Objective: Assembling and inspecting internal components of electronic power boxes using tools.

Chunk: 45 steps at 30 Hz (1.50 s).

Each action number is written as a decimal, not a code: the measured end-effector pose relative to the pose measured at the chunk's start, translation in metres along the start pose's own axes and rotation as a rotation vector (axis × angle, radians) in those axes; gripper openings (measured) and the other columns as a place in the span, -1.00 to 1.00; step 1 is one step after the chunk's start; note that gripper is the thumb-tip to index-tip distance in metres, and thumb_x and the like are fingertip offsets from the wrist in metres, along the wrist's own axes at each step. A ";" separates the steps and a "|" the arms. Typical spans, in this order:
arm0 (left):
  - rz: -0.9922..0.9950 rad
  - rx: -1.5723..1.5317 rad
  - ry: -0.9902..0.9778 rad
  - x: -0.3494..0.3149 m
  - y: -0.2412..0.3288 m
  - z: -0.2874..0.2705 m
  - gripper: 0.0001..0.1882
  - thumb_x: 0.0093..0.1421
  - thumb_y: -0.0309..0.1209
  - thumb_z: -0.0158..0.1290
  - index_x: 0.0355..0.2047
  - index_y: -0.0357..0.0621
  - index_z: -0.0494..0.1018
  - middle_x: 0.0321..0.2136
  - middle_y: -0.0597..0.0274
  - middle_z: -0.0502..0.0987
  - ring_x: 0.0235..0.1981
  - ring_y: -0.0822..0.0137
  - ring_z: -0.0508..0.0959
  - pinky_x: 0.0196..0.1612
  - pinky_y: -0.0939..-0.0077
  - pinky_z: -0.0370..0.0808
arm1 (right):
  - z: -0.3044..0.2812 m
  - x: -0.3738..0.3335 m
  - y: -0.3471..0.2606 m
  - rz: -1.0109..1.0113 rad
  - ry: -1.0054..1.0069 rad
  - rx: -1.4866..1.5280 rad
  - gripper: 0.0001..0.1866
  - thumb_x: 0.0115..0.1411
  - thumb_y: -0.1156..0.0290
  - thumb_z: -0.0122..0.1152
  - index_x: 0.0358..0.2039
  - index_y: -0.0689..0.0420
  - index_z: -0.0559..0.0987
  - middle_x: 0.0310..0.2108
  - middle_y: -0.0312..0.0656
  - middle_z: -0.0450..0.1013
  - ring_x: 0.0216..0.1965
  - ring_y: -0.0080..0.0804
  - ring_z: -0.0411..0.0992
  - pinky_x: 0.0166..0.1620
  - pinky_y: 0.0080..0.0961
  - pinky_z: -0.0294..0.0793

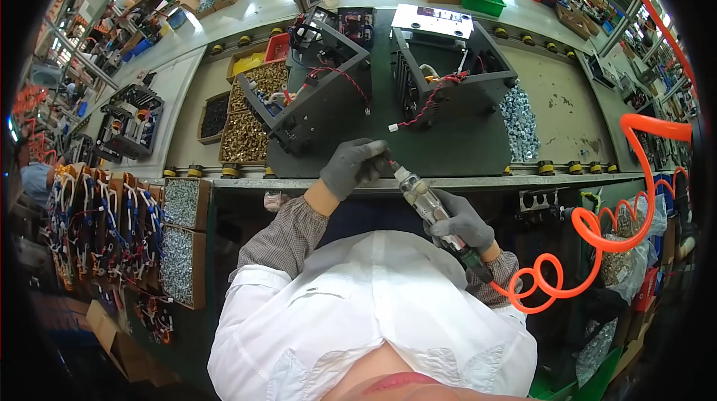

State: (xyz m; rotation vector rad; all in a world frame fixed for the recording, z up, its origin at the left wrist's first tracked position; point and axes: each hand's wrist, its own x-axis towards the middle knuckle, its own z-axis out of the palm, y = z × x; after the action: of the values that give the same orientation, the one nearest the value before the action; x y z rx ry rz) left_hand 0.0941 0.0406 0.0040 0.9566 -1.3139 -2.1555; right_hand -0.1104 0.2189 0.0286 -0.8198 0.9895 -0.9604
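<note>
My right hand (464, 223), in a grey glove, is wrapped round an air screwdriver (424, 202) with a clear and silver body. Its tip points up and to the left, close to the fingertips of my left hand (352, 168). That hand, gloved in grey too, has thumb and fingers pinched together near the bit; whatever lies between them is too small to make out. Beyond my hands, two black metal housings with wiring, a left one (336, 113) and a right one (469, 98), stand on a dark green mat (388, 158). Red twisted leads with white plugs hang from both.
An orange coiled air hose (590, 231) runs from the screwdriver to the right. Brass-coloured fasteners (244, 137) fill trays left of the mat; silver screws (520, 121) lie heaped at its right. Wire harnesses (104, 222) hang at far left, beside boxes of screws (179, 263).
</note>
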 end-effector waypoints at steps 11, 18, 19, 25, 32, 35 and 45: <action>1.091 1.460 0.424 0.035 0.021 0.063 -0.62 0.02 -0.12 0.24 -0.23 -0.05 0.52 -0.45 0.17 0.51 -0.36 0.15 0.54 -0.29 0.30 0.47 | -0.038 -0.031 0.026 -0.129 0.389 0.116 -0.34 -0.18 0.34 0.28 -0.01 0.31 0.37 -0.51 -0.15 0.44 -0.67 -0.45 0.44 -0.59 -0.61 0.45; 1.248 1.772 0.596 0.121 0.104 0.092 -0.30 0.06 0.21 0.07 0.07 0.00 0.43 -0.16 0.04 0.56 -0.01 0.00 0.44 0.07 0.19 0.31 | -0.050 -0.038 0.032 -0.151 0.416 0.185 -0.34 -0.16 0.36 0.27 0.00 0.31 0.36 -0.51 -0.14 0.45 -0.67 -0.44 0.44 -0.59 -0.61 0.45; 0.853 1.780 0.247 0.129 0.113 0.097 -0.28 0.09 0.27 -0.02 0.09 0.04 0.43 -0.13 0.04 0.56 0.00 -0.01 0.44 0.08 0.19 0.31 | -0.050 -0.038 0.032 -0.153 0.420 0.178 -0.34 -0.16 0.36 0.27 0.00 0.31 0.36 -0.51 -0.14 0.45 -0.67 -0.44 0.44 -0.59 -0.61 0.45; 0.370 1.629 -0.079 0.143 0.118 0.105 -0.27 0.15 0.37 -0.18 -0.12 0.02 0.58 -0.41 0.15 0.62 -0.37 0.17 0.61 -0.17 0.30 0.49 | -0.055 -0.035 0.028 -0.137 0.415 0.131 -0.34 -0.20 0.28 0.30 -0.04 0.28 0.39 -0.52 -0.17 0.43 -0.65 -0.46 0.42 -0.55 -0.59 0.45; 0.400 1.465 0.059 0.155 0.108 0.098 -0.26 0.20 0.37 -0.26 -0.30 0.00 0.61 -0.43 0.15 0.60 -0.31 0.20 0.60 -0.16 0.30 0.45 | -0.064 -0.026 0.028 -0.129 0.389 0.178 -0.30 -0.16 0.36 0.27 0.04 0.33 0.35 -0.51 -0.19 0.42 -0.65 -0.48 0.41 -0.57 -0.59 0.45; 0.389 1.447 0.058 0.154 0.108 0.096 -0.25 0.18 0.40 -0.26 -0.30 0.03 0.62 -0.43 0.15 0.61 -0.29 0.22 0.61 -0.13 0.30 0.45 | -0.065 -0.018 0.029 -0.140 0.401 0.118 -0.39 -0.13 0.30 0.22 -0.03 0.30 0.36 -0.52 -0.20 0.42 -0.63 -0.53 0.40 -0.55 -0.64 0.45; 0.267 1.561 0.119 0.178 0.121 0.105 -0.17 0.16 0.41 -0.26 -0.27 -0.14 0.60 -0.37 -0.01 0.60 -0.22 0.05 0.59 -0.06 0.24 0.43 | -0.072 -0.001 0.030 -0.148 0.366 0.143 -0.25 -0.11 0.32 0.23 0.11 0.37 0.27 -0.45 -0.20 0.40 -0.62 -0.53 0.40 -0.54 -0.64 0.47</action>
State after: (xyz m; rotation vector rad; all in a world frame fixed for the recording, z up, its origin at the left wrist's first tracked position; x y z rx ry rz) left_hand -0.1009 -0.0717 0.0861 1.1735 -2.8017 -0.5186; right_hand -0.1699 0.2213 -0.0221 -0.6148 1.1676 -1.3247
